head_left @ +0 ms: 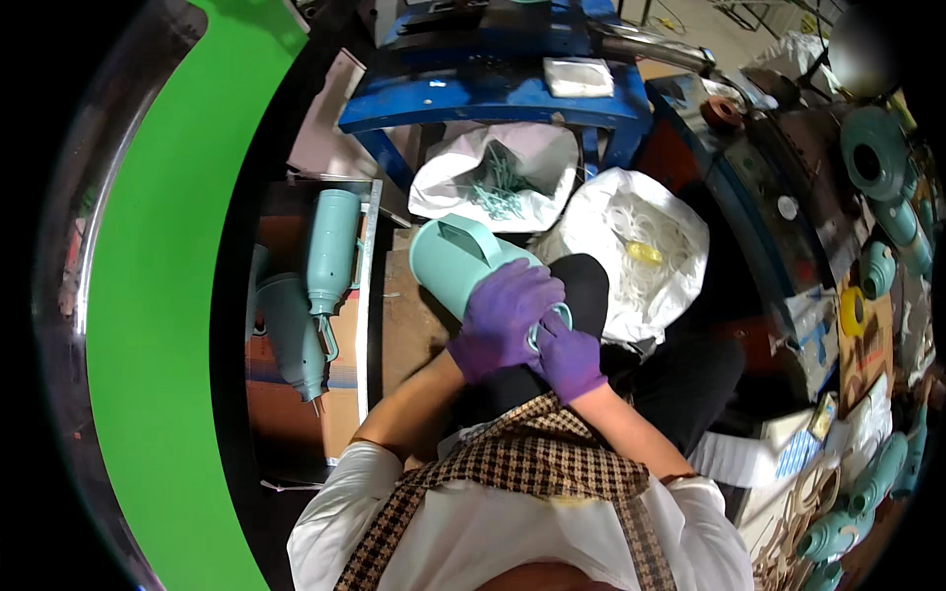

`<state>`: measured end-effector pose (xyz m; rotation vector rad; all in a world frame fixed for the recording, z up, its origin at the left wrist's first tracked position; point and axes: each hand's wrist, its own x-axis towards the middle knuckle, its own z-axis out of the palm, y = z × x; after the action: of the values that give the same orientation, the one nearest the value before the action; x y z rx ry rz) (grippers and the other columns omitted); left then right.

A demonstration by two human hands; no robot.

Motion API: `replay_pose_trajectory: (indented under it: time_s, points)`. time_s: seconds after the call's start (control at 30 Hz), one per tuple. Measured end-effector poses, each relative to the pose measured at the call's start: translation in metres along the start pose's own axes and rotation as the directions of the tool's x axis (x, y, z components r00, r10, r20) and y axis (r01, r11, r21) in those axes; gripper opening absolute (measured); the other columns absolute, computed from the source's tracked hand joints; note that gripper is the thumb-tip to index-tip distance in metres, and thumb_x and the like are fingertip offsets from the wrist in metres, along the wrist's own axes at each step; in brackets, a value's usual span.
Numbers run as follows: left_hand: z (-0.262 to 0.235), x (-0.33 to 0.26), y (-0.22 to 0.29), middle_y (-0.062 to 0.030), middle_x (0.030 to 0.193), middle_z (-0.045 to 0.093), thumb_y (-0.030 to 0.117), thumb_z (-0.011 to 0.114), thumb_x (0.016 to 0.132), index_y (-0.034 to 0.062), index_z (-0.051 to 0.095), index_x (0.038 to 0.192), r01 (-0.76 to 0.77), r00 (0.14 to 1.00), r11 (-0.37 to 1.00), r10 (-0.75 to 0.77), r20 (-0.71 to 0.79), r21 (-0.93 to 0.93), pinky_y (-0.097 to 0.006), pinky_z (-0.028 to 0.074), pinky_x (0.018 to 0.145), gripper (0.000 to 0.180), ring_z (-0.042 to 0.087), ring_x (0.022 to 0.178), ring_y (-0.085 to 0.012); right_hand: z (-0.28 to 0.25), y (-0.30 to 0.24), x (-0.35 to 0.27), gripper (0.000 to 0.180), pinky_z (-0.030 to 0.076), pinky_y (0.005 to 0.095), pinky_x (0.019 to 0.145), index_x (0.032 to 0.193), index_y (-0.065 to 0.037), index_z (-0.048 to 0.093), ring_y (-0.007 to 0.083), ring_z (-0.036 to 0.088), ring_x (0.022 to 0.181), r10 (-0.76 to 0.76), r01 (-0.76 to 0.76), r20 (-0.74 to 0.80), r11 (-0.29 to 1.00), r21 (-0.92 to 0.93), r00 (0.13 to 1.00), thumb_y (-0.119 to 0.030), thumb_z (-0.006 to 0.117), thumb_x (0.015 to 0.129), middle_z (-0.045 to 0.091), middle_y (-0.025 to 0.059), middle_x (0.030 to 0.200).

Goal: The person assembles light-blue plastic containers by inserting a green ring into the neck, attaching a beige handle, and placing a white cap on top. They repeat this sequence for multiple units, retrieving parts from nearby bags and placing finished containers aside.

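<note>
A pale teal plastic thermos casing (448, 279) lies tilted across my lap, its wide end away to the left and its loop handle on top. My left hand (507, 317), in a purple glove, is wrapped round its narrower part. At the round rim of the neck, my right hand (572, 364), gloved in purple too, is closed with its fingers against the ring. What those fingers hold, if anything, is hidden. Just beyond the casing stands a white sack (434, 194) with teal plastic shavings (503, 185) in it.
Left of me, more teal casings (333, 246) lie in an open cardboard box (296, 419). Another white sack (687, 231) holds white strips and a yellow piece. Ahead is a blue metal table (473, 103). Several teal parts (877, 473) crowd the right side; a green surface (153, 325) curves along the left.
</note>
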<state>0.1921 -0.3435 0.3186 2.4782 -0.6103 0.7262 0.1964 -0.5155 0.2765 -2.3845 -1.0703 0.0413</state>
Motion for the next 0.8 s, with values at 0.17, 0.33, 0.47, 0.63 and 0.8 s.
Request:
replay_pose_trajectory:
  time_s: [0.17,0.33,0.47,0.63,0.8]
  points:
    - [0.008,-0.009,-0.005,-0.0118,0.111,0.069,0.020,0.077,0.067,0.0072,0.067,0.110,0.023,0.998,0.999,-0.022,0.051,-0.031,-0.048,0.049,0.102,0.046,0.065,0.110,-0.0332,-0.003,0.004,0.011,0.036,0.056,0.0419,0.078,0.104,-0.010,0.071,0.0295,0.070,0.089,0.146,-0.159,0.315,0.987,0.016,0.938,-0.026,0.081,0.073,0.064,0.0100,0.119]
    - [0.004,-0.020,0.002,-0.0117,0.114,0.068,0.021,0.076,0.068,0.0072,0.066,0.110,-0.013,0.994,1.000,0.011,0.110,0.020,-0.050,0.047,0.106,0.045,0.064,0.114,-0.0328,-0.015,0.009,0.016,0.033,0.055,0.0439,0.088,0.110,-0.008,0.072,0.0365,0.067,0.101,0.021,-0.097,0.495,0.987,0.130,0.868,-0.025,0.075,0.082,0.067,0.0158,0.116]
    - [-0.015,0.018,-0.035,-0.0118,0.113,0.070,0.027,0.073,0.078,0.0088,0.069,0.110,-0.100,0.991,0.995,0.100,-0.092,0.003,-0.050,0.046,0.105,0.037,0.064,0.114,-0.0333,-0.048,0.019,0.007,0.027,0.055,0.0419,0.086,0.113,-0.008,0.072,0.0350,0.068,0.096,-0.155,0.260,-0.238,0.814,0.519,0.959,-0.020,0.071,0.088,0.068,0.0146,0.116]
    - [-0.041,0.063,-0.089,-0.0108,0.121,0.068,0.023,0.094,0.055,0.0085,0.067,0.116,0.027,0.947,0.993,-0.062,-0.316,-0.113,-0.045,0.045,0.109,0.068,0.062,0.118,-0.0343,-0.034,0.170,0.042,0.031,0.053,0.0395,0.082,0.117,-0.012,0.071,0.0291,0.068,0.091,0.221,-0.192,-0.172,0.966,0.171,0.960,-0.026,0.074,0.089,0.068,0.0119,0.105]
    - [-0.067,0.046,-0.076,-0.0106,0.121,0.067,0.031,0.093,0.058,0.0089,0.065,0.116,0.038,0.949,0.999,-0.046,-0.313,-0.030,-0.051,0.040,0.112,0.068,0.060,0.122,-0.0353,0.050,0.249,0.083,0.023,0.052,0.0424,0.082,0.107,-0.013,0.074,0.0342,0.066,0.094,0.483,-0.484,-0.025,0.874,-0.043,0.875,-0.023,0.072,0.087,0.064,0.0140,0.107]
